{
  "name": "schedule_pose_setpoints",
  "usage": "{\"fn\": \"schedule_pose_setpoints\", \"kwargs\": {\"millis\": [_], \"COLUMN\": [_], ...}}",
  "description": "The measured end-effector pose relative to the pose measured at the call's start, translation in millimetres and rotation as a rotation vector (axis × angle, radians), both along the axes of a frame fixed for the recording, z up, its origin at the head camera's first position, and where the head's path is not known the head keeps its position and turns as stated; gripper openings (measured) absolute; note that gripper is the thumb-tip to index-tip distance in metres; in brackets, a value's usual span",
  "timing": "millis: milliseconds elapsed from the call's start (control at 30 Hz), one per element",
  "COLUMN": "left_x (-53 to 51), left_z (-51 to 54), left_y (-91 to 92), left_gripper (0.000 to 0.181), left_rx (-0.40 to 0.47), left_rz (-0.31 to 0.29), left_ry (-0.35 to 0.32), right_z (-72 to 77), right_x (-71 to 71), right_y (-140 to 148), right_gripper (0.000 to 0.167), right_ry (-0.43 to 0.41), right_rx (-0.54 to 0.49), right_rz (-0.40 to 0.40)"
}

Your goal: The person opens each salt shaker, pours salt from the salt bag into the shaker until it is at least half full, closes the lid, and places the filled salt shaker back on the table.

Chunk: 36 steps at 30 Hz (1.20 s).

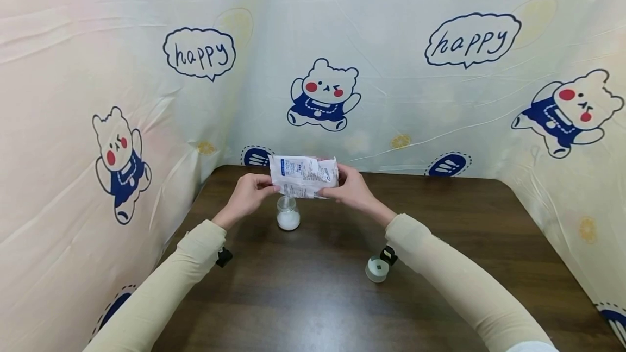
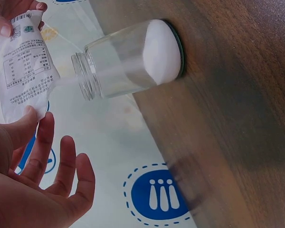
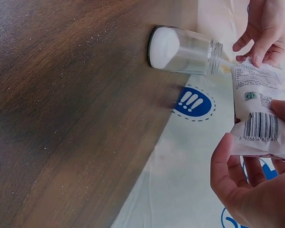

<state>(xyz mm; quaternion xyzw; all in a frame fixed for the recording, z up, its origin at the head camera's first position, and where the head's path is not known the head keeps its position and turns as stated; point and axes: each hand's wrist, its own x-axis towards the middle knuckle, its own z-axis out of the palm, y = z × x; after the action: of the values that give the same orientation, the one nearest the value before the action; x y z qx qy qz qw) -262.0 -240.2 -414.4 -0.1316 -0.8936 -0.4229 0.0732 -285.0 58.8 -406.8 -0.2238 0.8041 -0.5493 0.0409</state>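
Observation:
A white printed packet [image 1: 303, 176] is held level above the table by both hands. My left hand [image 1: 248, 195] pinches its left corner between thumb and index finger, the other fingers loosely bent in the left wrist view. The right hand [image 1: 353, 188] grips the opposite end, thumb on the printed face [image 3: 263, 97]. From the corner by my left hand, a stream of white grains falls into the mouth of a glass jar [image 1: 288, 213]. White grains [image 2: 161, 52] fill the lower part of the jar, which stands upright under the packet.
A round whitish lid or container [image 1: 377, 269] sits on the dark wooden table [image 1: 303, 297], near the right wrist's camera. Scattered white grains dot the tabletop in the right wrist view. A printed cloth [image 1: 391, 96] hangs behind the table and at both sides.

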Motion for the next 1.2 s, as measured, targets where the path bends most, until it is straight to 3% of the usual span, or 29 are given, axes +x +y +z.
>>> {"fn": "schedule_pose_setpoints", "kwargs": {"millis": [1200], "left_x": [-2.0], "left_z": [-2.3], "left_y": [-1.9], "left_gripper": [0.01], "left_rx": [-0.01], "left_rz": [-0.003], "left_ry": [0.005], "right_z": [0.6], "right_x": [1.1], "right_y": [-0.1], "right_gripper": [0.055], "right_ry": [0.002], "right_rx": [-0.007], "right_rz": [0.003]}}
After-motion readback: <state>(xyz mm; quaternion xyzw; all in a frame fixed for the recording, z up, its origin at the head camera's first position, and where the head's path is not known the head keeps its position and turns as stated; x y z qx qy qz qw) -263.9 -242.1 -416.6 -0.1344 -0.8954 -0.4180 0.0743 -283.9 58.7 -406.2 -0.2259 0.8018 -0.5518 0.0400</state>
